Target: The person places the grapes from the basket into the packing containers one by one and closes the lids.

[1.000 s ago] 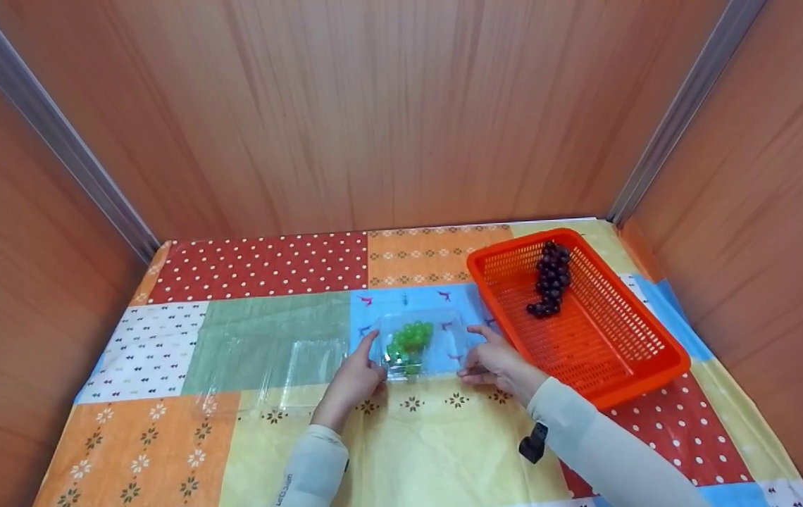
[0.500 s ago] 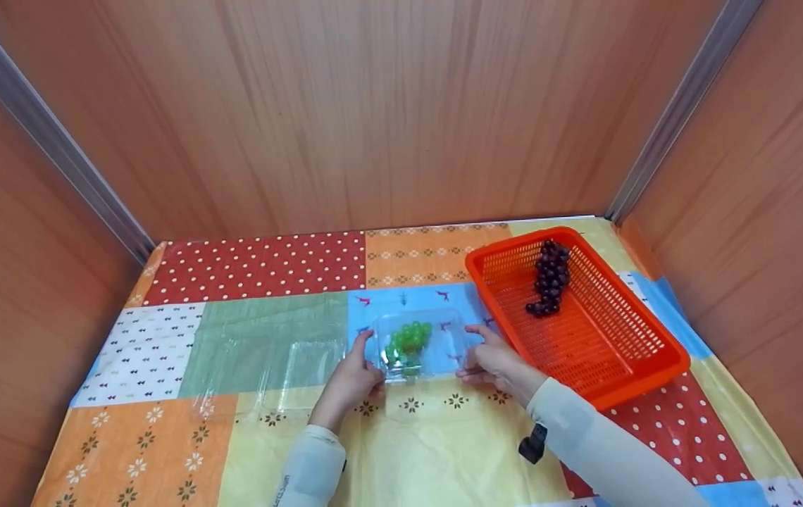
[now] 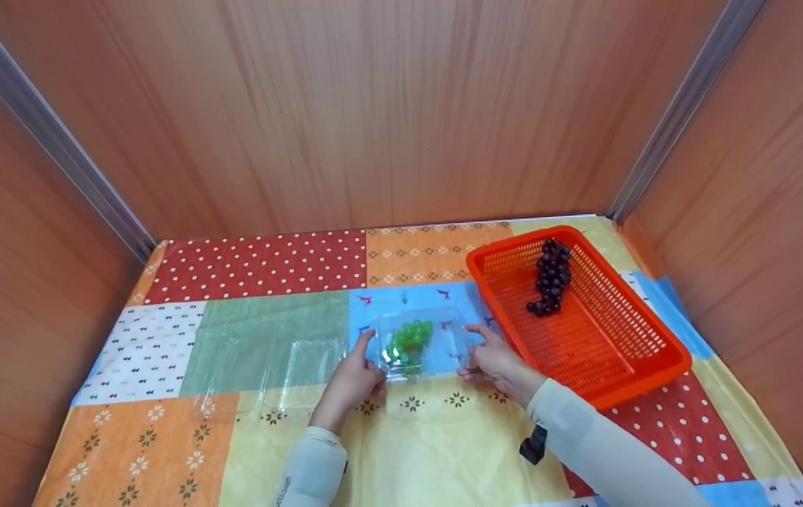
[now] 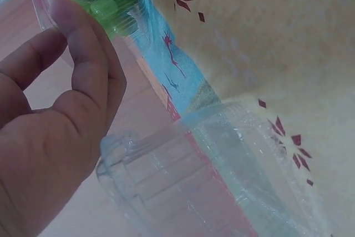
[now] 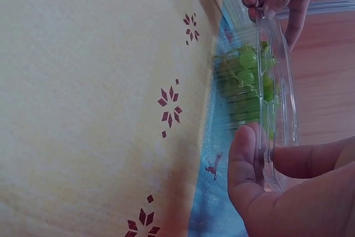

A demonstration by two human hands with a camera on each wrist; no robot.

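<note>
Between 2 hands' grip: clear box (image 3: 421, 343) holding green grapes (image 3: 408, 339).

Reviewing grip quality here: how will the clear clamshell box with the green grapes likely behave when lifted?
The clear box looks thin-walled, so it will probably flex under both hands' fingers. Holding only the green grapes, it seems light. Its glossy plastic may be slippery.

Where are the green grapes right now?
In the head view the green grapes lie in a clear plastic box at the table's middle, held between the left hand and right hand, just left of the orange basket.
</note>
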